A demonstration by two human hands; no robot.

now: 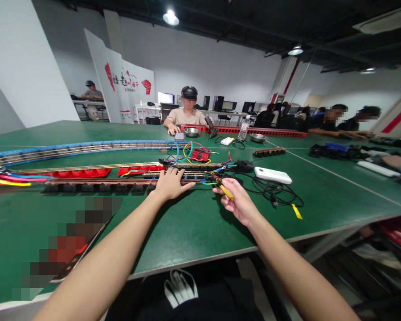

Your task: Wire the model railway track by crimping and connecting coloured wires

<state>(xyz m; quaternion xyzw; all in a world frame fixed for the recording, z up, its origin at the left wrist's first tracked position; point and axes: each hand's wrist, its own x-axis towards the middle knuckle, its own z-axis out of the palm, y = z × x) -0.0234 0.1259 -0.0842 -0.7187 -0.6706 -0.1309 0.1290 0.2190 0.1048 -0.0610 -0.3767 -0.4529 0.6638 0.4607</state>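
Observation:
My left hand (169, 183) lies palm down, fingers spread, across a long dark track-like strip (100, 183) with copper-coloured rods. It covers part of the strip and presses on its right end. My right hand (238, 200) is closed around a yellow-handled tool (226, 191), just right of the strip's end. The tool's dark tip lies among thin coloured wires there, and I cannot make out its exact kind. Beyond my left hand lie red scalloped holders (82, 173) beside thin rods.
A blue-edged curved track (87, 150) runs along the left. To the right are a white power bank (272, 175) and a tangled black cable (280, 192). Farther back stand a metal bowl (191, 132) and a water bottle (243, 128). A person (187, 113) sits opposite.

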